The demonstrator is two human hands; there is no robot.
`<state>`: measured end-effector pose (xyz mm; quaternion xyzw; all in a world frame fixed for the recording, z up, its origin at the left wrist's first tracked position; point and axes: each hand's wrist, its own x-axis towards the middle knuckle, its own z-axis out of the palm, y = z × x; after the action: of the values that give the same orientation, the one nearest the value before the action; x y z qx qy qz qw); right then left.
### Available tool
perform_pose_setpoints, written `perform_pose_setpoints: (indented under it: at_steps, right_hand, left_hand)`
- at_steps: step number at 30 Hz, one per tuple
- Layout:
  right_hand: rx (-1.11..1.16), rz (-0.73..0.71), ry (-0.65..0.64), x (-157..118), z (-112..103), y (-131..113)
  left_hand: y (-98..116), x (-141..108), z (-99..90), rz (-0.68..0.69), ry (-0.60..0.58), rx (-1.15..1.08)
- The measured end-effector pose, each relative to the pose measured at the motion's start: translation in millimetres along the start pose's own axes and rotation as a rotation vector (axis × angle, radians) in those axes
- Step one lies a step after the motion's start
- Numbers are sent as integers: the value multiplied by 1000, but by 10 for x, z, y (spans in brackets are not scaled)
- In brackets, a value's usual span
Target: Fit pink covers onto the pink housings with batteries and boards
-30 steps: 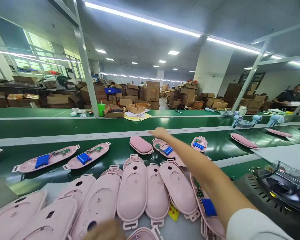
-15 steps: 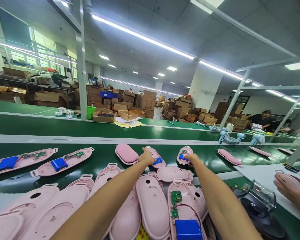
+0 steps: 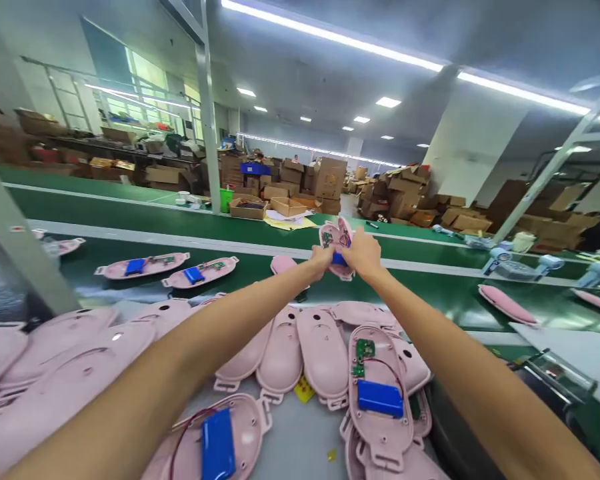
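Note:
Over the green belt, my two closed hands meet at the middle of the view. My left hand (image 3: 321,259) grips a pink oval plastic shell (image 3: 326,233) with a green circuit board inside. In my right hand (image 3: 364,255) is a second pink shell (image 3: 345,227), leaning against the first. A blue battery pack (image 3: 338,257) shows between the hands; which shell it belongs to I cannot tell. Just below lies a pink closed-looking shell (image 3: 282,264), partly behind my left forearm. Nearer me, an open shell (image 3: 380,433) holds a blue battery (image 3: 380,398) and green board (image 3: 364,357).
Several pink shells (image 3: 323,347) lie piled along the near side. Two open shells with batteries (image 3: 145,266) rest on the green belt (image 3: 250,290) at left. Pale blue parts (image 3: 517,267) stand at right. A metal post (image 3: 209,127) rises beyond the belt.
Both hands have lifted the open shells off the belt and brought them together, tilted up. The view has turned right and down, and the co-worker's hand at right is out of view.

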<state>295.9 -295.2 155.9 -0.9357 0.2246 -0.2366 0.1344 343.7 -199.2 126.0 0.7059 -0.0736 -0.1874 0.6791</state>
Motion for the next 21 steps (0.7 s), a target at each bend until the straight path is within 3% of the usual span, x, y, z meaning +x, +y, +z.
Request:
perform_pose_setpoints:
  at_steps: [4, 9, 12, 17, 21]
  right_hand:
    - [11, -259, 80, -478, -226, -584]
    - [116, -601, 221, -1296, -409, -1097]
    - [122, -723, 266, -1708, -480, -1332]
    - [202, -999, 144, -2313, -671, -1622]
    - [523, -1229, -37, -2783, -914, -1473]
  left_hand:
    - [217, -453, -392, -49, -57, -208]
    - [281, -1465, -1008, 17, -5, -447]
    - [285, -2007, -1324, 52, 16, -542]
    - [62, -2647, -1739, 150, 163, -573]
    - [-219, -3327, -2099, 58, 300, -578]
